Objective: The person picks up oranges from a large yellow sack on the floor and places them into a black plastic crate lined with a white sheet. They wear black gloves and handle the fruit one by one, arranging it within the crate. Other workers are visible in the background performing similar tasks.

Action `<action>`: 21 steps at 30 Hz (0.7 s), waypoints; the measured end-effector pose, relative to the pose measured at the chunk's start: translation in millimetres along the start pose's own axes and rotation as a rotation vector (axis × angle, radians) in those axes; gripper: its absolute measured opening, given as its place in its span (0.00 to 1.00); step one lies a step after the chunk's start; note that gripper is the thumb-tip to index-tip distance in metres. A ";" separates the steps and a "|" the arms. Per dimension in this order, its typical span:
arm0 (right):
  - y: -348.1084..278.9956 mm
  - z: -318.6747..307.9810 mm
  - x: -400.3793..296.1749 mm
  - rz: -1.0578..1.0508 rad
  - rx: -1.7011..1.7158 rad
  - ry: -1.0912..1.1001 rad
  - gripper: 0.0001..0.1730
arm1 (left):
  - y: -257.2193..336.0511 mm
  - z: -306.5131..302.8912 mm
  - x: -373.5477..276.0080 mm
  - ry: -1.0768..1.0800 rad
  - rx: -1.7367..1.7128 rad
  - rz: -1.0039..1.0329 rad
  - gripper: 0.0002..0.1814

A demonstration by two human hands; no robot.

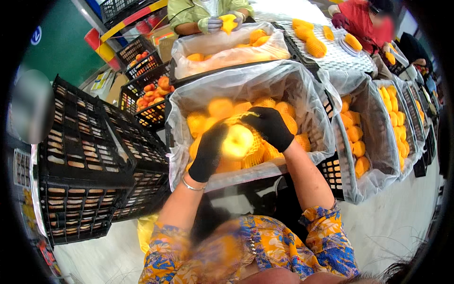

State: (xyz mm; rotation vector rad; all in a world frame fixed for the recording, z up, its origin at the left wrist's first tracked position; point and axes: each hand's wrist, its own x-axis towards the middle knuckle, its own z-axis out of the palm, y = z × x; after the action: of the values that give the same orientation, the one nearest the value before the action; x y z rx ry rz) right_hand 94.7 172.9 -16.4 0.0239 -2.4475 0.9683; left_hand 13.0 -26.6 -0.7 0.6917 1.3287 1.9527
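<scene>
My left hand (209,151), in a black glove, grips a round yellow fruit (237,142) with a dimple facing up. My right hand (271,127), also black-gloved, pinches the edge of a yellow foam net (246,115) above the fruit. Yellow netting shows along the fruit's upper and right sides; how far it wraps around is hidden. Both hands are over a crate lined with white translucent plastic film (301,85). Inside it lie several fruits in yellow-orange foam nets (220,107), partly covered by my hands.
Stacked black plastic crates (88,177) stand close on my left. Behind them, a crate holds bare reddish fruit (152,94). More lined crates (369,152) stand right. Across from me, a co-worker's gloved hands (221,25) hold a yellow net; another person (365,28) sits farther right.
</scene>
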 end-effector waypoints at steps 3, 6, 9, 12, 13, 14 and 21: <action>-8.3 -2.5 1.0 0.197 0.091 -0.011 0.12 | -0.4 0.2 5.0 0.033 0.086 0.014 0.19; -45.0 -7.9 7.2 0.081 -0.145 0.122 0.14 | -1.6 2.0 7.2 0.082 0.188 0.116 0.17; -66.3 3.3 8.4 -0.109 -0.354 0.129 0.23 | -14.0 -6.6 11.9 0.167 0.044 0.047 0.17; -75.9 20.2 4.5 -0.077 -0.124 -0.033 0.40 | -20.9 -17.1 9.9 0.253 -0.081 0.050 0.15; -75.6 22.4 4.2 -0.052 -0.133 -0.071 0.42 | -21.6 -20.0 9.9 0.258 -0.019 0.080 0.15; -73.1 23.7 3.1 -0.027 -0.142 -0.110 0.44 | -24.6 -24.5 11.3 0.263 0.044 0.109 0.14; -50.4 14.3 3.3 0.328 0.661 -0.043 0.32 | -8.3 -25.8 13.6 0.336 0.619 0.282 0.14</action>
State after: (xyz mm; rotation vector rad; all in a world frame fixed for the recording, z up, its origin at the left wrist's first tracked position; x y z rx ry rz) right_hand 95.3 126.6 8.4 -0.1347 -2.0922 1.8983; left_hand -12.8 -29.1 -16.5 0.9001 2.1923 1.9271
